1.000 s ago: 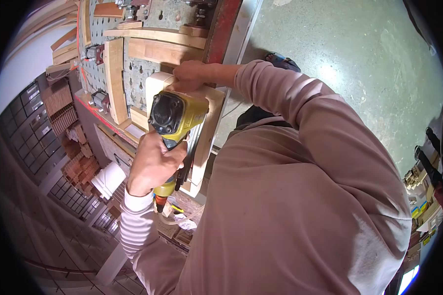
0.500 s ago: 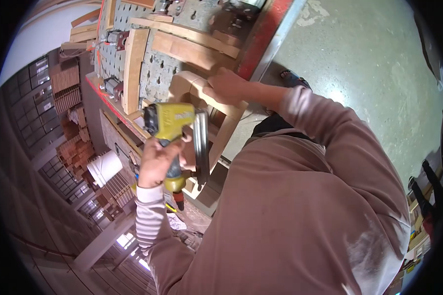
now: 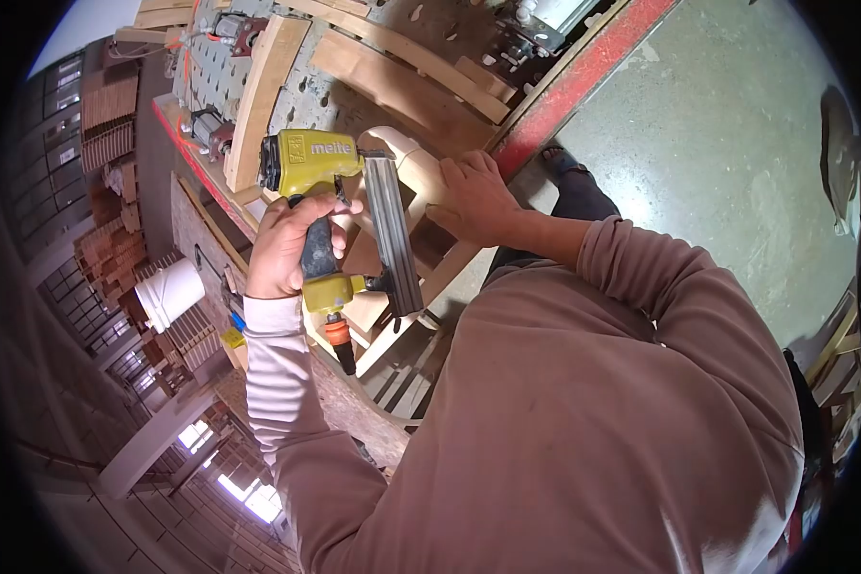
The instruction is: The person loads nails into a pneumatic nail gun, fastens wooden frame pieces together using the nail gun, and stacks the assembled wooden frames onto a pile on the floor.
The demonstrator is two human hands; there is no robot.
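A yellow and black nail gun point(image 3: 330, 165) with a long grey magazine is held up by its grip in my left hand point(image 3: 292, 244), at left of centre. It hangs over a pale wooden frame point(image 3: 407, 158) with a rounded corner, hiding part of it. My right hand point(image 3: 474, 199) is closed over that frame's edge, to the right of the magazine. The nail gun's nose is near the rounded corner; whether it touches cannot be made out.
Wooden strips point(image 3: 392, 81) and metal clamps point(image 3: 222, 129) lie on a perforated metal table with a red edge point(image 3: 584, 86). Beyond it are a white bucket point(image 3: 169, 292) and stacked wood point(image 3: 110, 234). A foot point(image 3: 560, 161) stands on the floor beside the table.
The nail gun has turned and come away from over the frame's edge near my right hand. My right hand has shifted along the frame. The whole view has tilted and shifted.
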